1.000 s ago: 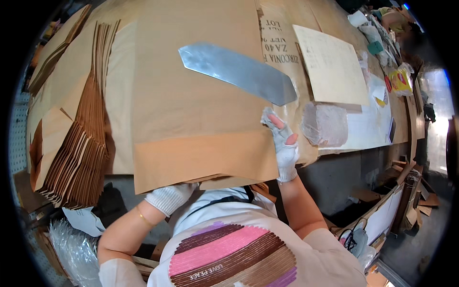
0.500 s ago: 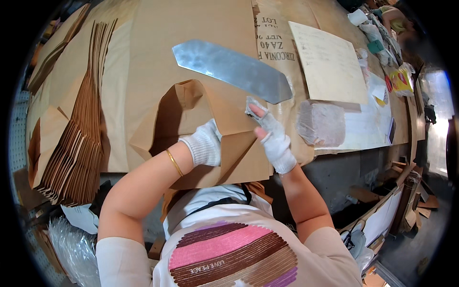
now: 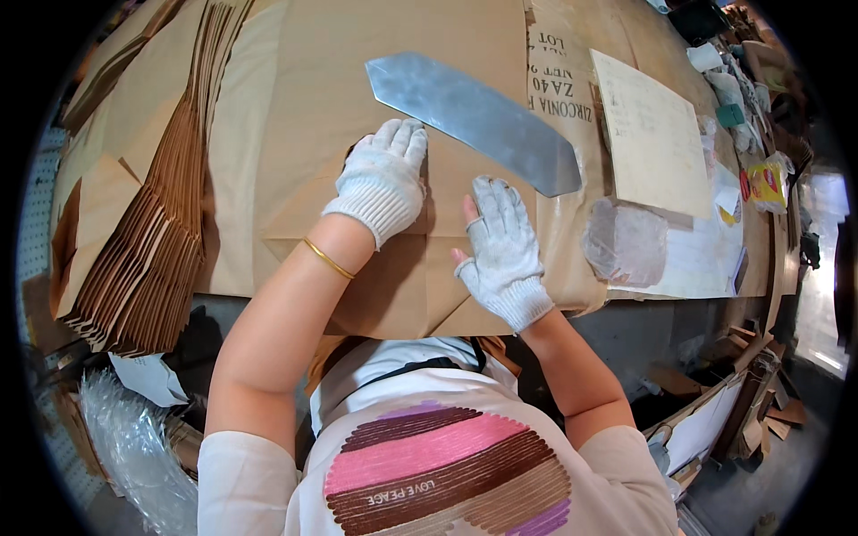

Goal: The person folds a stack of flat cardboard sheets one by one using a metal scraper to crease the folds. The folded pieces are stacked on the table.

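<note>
A brown kraft paper bag (image 3: pixel 384 290) lies on the worktable in front of me, its near end folded down with creases. Pressing on it is my left hand (image 3: pixel 384 170), in a white knit glove, fingers stretched out over a dark fold. My right hand (image 3: pixel 503 246), in a white glove with bare thumb and forefinger tips, rests flat on the right part of the paper. Neither hand holds anything. Just beyond both hands a flat grey metal plate (image 3: pixel 478 121) with pointed ends lies slantwise, close to the left fingertips.
To the left, a fanned stack of folded brown paper bags (image 3: pixel 143 268) overhangs the table edge. On the right lie a pale board (image 3: pixel 648 134), a clear plastic-wrapped bundle (image 3: pixel 626 241) and white papers (image 3: pixel 706 255). Clear plastic film (image 3: pixel 134 438) is heaped at lower left.
My left hand has come out of the bag's raised opening and moved forward onto the paper. The opening is now pressed down. My right hand has flattened onto the paper.
</note>
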A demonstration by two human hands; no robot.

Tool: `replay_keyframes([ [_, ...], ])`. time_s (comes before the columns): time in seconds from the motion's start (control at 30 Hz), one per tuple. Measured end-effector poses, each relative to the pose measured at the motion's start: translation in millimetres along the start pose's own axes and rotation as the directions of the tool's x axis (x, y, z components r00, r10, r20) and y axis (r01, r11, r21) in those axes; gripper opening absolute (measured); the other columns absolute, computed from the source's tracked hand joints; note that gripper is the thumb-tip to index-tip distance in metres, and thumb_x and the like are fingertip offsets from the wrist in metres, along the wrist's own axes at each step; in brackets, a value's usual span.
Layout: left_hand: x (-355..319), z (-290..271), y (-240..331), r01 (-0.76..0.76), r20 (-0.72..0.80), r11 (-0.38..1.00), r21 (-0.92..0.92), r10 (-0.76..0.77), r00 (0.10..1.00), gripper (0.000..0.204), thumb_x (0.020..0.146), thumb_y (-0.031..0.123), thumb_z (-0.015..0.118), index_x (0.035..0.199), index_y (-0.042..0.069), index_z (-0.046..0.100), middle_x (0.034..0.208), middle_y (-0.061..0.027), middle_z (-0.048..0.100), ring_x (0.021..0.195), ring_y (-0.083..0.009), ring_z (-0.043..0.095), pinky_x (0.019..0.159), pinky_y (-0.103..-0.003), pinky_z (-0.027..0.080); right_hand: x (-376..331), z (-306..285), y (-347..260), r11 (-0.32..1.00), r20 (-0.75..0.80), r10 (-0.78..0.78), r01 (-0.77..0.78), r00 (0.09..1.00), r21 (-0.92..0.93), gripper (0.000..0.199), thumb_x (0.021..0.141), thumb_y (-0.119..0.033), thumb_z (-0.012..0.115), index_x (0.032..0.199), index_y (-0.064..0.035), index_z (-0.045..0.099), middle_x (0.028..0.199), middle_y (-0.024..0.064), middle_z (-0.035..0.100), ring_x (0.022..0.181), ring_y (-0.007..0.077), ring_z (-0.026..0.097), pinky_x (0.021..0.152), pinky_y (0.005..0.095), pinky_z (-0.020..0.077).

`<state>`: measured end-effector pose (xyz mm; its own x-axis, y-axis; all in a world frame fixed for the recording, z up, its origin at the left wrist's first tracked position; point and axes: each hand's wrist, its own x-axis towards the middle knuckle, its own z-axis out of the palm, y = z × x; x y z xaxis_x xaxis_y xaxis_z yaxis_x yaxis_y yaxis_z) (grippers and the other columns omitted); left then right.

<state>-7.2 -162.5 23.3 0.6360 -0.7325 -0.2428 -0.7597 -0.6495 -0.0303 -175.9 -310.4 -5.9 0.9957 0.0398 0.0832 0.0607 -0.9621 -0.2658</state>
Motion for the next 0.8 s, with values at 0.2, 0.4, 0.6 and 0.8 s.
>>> replay_keyframes([
  [0.2,-98.4,-95.4,-63.5,-0.351,-0.304,0.302,-0.886,0.192,0.933,0.076,0.100,0.053,0.056,0.141,-0.011,0.055,0.143,-0.0226,0.061,0.130,-0.0312,0.059,0.113,-0.039,0.040,-21.4,-7.2,3.6,0.999,-0.010,-0.012,0.012,1.000,0.029,0.082,0.076,-0.035,0.080,0.139,0.0091,0.052,0.155,0.0284,0.041,0.146,0.0470,0.035,0.124,0.0558,0.0242],
  [0.4,-145.3,46.0,-133.2,-0.061,-0.067,0.036,-0.997,-0.185,0.980,0.086,0.107,0.064,0.028,0.148,-0.008,0.049,0.154,-0.0194,0.051,0.149,-0.0300,0.041,0.126,-0.040,0.024,68.1,8.9,-15.7,0.994,-0.067,-0.088,0.092,0.994,0.054,0.081,0.081,-0.042,0.075,0.140,0.0084,0.052,0.155,0.0273,0.042,0.147,0.0467,0.034,0.124,0.0570,0.0231],
  [0.6,-149.4,47.2,-111.6,-0.233,-0.352,0.627,-0.743,-0.071,0.933,0.086,0.106,0.067,0.030,0.147,-0.005,0.051,0.155,-0.0247,0.049,0.151,-0.0414,0.036,0.123,-0.045,0.029,74.4,18.8,-12.1,0.993,-0.089,-0.118,0.118,0.989,-0.002,0.080,0.084,-0.043,0.074,0.144,0.0051,0.052,0.157,0.0255,0.041,0.149,0.0436,0.033,0.125,0.0559,0.0225],
  [0.8,-144.7,68.1,-92.4,-0.153,-0.461,0.921,-0.359,-0.032,0.887,0.089,0.083,0.041,0.074,0.154,0.000,0.041,0.158,-0.0232,0.044,0.147,-0.0462,0.038,0.119,-0.052,0.036,73.5,21.8,-12.7,0.991,-0.107,-0.132,0.128,0.985,-0.046,0.079,0.083,-0.041,0.075,0.144,0.0037,0.052,0.157,0.0251,0.042,0.147,0.0430,0.035,0.125,0.0544,0.0237],
])
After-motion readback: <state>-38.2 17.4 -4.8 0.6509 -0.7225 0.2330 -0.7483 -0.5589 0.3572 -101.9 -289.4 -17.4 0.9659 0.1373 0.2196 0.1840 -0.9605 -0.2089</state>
